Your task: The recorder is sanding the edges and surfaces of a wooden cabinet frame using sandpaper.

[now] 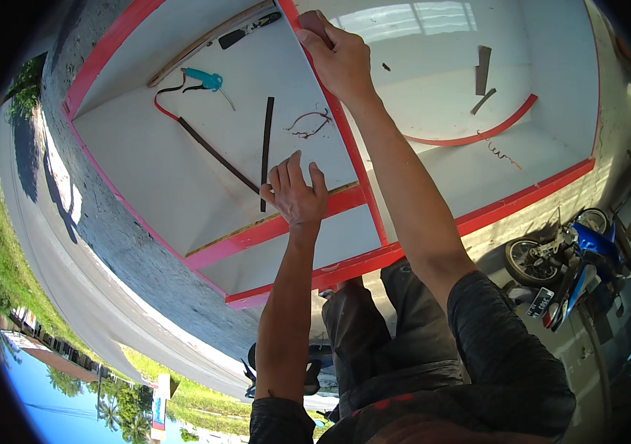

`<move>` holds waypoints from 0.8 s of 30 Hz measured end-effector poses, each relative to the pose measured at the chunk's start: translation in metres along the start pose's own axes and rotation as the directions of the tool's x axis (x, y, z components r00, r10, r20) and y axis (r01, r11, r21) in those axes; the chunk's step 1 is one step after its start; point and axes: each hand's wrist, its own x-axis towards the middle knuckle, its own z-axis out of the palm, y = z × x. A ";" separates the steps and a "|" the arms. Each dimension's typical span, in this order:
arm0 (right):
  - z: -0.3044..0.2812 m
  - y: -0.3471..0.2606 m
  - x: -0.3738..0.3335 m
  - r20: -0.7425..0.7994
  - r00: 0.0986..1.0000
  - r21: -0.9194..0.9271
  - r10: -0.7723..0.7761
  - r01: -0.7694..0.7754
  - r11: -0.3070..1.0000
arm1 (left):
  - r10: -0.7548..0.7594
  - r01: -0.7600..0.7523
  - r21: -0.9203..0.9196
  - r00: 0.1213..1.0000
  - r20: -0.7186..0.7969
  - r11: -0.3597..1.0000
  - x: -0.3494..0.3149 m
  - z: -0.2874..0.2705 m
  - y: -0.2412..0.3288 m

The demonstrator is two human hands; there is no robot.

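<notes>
My right hand (341, 63) is closed around a small brown block (315, 28), which rests against the red edge of the upright divider (330, 111) in a white cabinet with red edges. My left hand (297, 194) is open, fingers stretched, over the cabinet's left compartment. It hangs by a dark narrow strip (267, 133), just above a red-edged crosspiece (278, 226); whether it touches either I cannot tell. Farther left lies a turquoise trigger tool (204, 79) with a thin metal nozzle and a red and black line.
A utility knife (249, 31) and a wooden strip (204, 46) lie at the left compartment's far side. The right compartment holds a curved red strip (478, 137) and brown scraps (482, 70). A blue motorcycle (589, 248) stands at right; a road (56, 229) runs along the left.
</notes>
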 end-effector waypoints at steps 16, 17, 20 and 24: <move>-0.143 0.016 -0.068 -0.062 0.986 0.743 0.157 -0.059 0.667 | 0.075 -0.083 -0.229 0.996 -0.046 0.970 -0.004 0.032 0.077; -0.149 0.027 -0.097 -0.074 0.963 0.691 0.261 -0.139 0.710 | 0.034 -0.038 -0.218 0.999 -0.021 0.975 -0.009 0.032 0.080; -0.178 0.050 -0.163 0.033 0.916 0.601 0.399 -0.337 0.725 | -0.150 0.124 -0.240 0.984 -0.092 0.963 0.001 0.038 0.090; -0.206 0.053 -0.230 0.189 0.867 0.456 0.461 -0.493 0.741 | -0.097 -0.006 -0.310 0.944 -0.316 0.951 -0.041 0.021 0.079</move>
